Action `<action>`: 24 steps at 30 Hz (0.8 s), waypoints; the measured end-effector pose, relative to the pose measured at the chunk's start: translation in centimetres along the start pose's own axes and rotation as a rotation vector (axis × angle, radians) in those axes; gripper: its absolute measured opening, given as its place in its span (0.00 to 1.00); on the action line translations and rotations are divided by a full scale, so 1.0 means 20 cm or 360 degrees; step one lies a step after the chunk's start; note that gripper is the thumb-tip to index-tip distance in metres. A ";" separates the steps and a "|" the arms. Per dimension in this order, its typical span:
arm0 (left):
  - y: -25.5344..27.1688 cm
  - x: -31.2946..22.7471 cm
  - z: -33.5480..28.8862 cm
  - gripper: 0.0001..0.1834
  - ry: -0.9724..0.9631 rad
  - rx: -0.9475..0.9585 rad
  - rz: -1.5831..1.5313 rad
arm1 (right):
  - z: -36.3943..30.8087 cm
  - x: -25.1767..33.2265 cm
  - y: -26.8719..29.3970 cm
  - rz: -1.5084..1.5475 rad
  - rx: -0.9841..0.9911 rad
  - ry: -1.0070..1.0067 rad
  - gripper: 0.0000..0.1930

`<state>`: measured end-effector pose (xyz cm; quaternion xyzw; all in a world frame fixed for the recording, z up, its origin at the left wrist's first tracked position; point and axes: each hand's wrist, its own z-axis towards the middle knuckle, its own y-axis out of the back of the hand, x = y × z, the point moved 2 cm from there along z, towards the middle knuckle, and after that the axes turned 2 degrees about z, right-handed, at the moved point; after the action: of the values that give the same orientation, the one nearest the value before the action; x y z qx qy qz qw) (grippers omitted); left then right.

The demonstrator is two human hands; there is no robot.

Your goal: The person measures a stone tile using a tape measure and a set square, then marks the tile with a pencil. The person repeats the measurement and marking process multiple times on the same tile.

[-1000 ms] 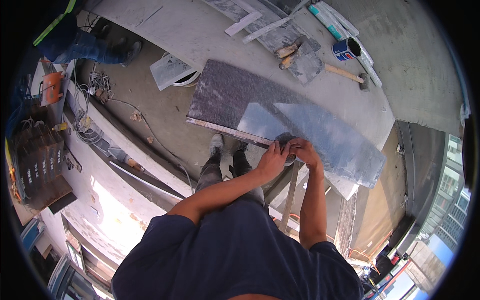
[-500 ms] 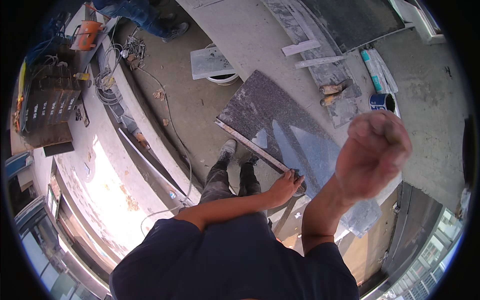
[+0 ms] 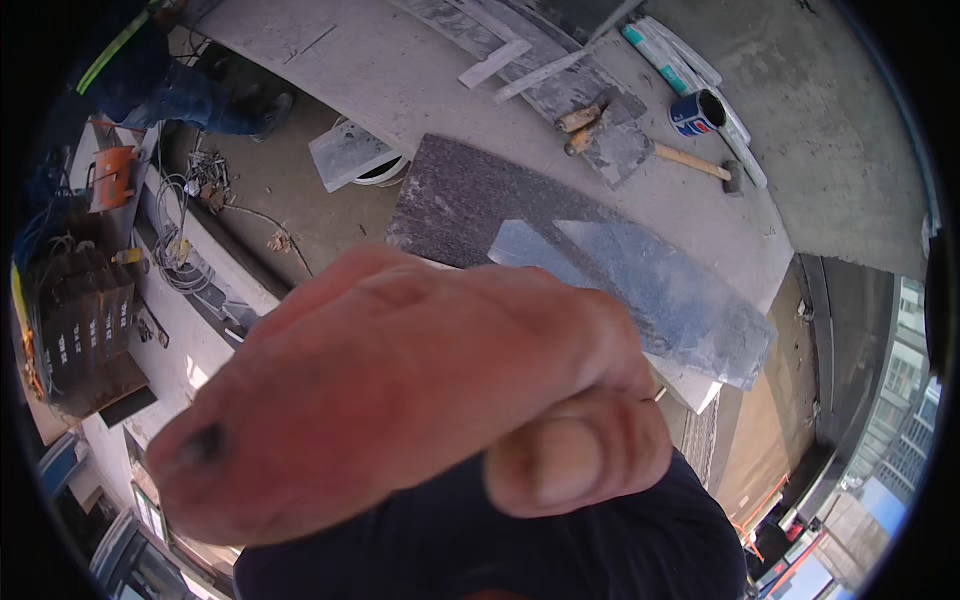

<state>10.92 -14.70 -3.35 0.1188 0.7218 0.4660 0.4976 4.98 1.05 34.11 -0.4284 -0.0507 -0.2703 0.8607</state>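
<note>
My right hand (image 3: pixel 400 390) is raised very close in front of my eyes and fills the middle of the view. Its fingers lie together toward the left, with the thumb folded in below them, and nothing shows in the grip. A dark mark sits near one fingertip. Behind it lies a long dark speckled stone slab (image 3: pixel 450 200), partly covered by the hand, with pale dusty patches toward its right end. My left hand is out of sight, and the slab's near edge is mostly hidden.
Beyond the slab, a concrete ledge (image 3: pixel 345 75) carries a trowel (image 3: pixel 615 152), a wooden-handled hammer (image 3: pixel 690 160) and a blue tin (image 3: pixel 697 113). A grey board (image 3: pixel 347 157) rests on a bucket. Far left are an orange jug (image 3: pixel 113 178), coiled cables (image 3: pixel 178 250) and another person (image 3: pixel 190 100).
My right hand has come up much closer and now blocks the centre. My left hand, which lay at the slab's near edge, is no longer visible. The view has shifted, bringing the hammer into sight.
</note>
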 end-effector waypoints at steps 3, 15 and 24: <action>-0.04 -0.04 -0.02 0.30 -0.0262 0.0125 -0.0111 | -0.14 0.03 0.09 -0.0407 -0.0127 -0.0218 0.14; 0.02 -0.04 0.04 0.49 -0.0269 0.0562 0.0160 | -2.52 0.55 0.35 -0.1613 -0.2398 -0.1635 0.24; 0.01 -0.02 0.04 0.50 -0.0231 0.0644 0.0213 | -3.21 -0.10 0.35 -0.1095 -0.2341 -0.1937 0.45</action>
<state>11.78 -14.48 -3.00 0.2972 0.7534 0.3339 0.4822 -2.41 -43.71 -11.83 -0.8791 -0.4221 -0.2035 0.0871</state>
